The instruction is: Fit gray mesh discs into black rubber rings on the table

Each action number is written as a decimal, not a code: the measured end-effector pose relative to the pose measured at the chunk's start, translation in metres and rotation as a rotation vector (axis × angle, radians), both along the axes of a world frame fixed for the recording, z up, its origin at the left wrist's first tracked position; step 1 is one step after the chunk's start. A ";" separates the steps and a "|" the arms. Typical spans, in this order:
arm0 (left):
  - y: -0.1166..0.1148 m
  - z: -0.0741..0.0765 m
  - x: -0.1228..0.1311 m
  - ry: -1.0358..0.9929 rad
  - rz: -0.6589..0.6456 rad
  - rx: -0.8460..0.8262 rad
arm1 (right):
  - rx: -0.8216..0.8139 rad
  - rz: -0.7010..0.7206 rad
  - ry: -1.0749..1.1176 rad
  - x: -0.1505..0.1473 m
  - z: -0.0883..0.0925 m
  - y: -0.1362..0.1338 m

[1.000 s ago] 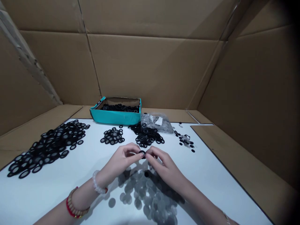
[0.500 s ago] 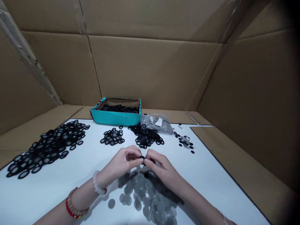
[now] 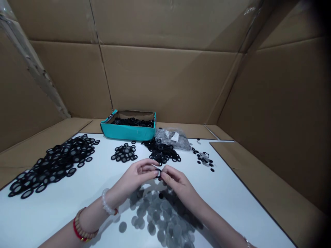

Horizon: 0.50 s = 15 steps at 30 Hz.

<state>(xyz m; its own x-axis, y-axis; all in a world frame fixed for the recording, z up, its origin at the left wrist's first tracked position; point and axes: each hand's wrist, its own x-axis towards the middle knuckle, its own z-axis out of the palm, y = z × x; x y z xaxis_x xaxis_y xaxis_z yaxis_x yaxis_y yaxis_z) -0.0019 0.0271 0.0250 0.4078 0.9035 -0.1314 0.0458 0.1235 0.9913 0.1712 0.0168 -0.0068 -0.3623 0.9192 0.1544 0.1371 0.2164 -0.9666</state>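
Observation:
Between my two hands, above the white table, is a small black ring (image 3: pixel 158 173) with a pale centre. My left hand (image 3: pixel 143 172) pinches it between thumb and fingers from the left. From the right, my right hand (image 3: pixel 173 177) has its thumb and forefinger closed at the ring's edge; whether it holds another small piece is hidden. Just below the hands lies a spread of thin grey translucent discs (image 3: pixel 168 220), with one small black disc (image 3: pixel 161 195) on top. Behind them is a heap of black rings (image 3: pixel 162 151).
A teal box (image 3: pixel 128 132) of black rings stands at the back beside a clear plastic bag (image 3: pixel 173 137). Filled rings form a large pile (image 3: pixel 54 165) at left and a smaller one (image 3: pixel 124 153). Small black pieces (image 3: pixel 205 158) lie right. Cardboard walls (image 3: pixel 165 82) surround the table.
The ring between my hands has turned so its pale centre now faces me. My left fingers have lifted and spread slightly. The view has tilted a little.

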 end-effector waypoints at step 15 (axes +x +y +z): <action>0.014 -0.005 -0.010 0.236 -0.038 0.171 | 0.092 0.014 -0.260 0.000 0.011 -0.005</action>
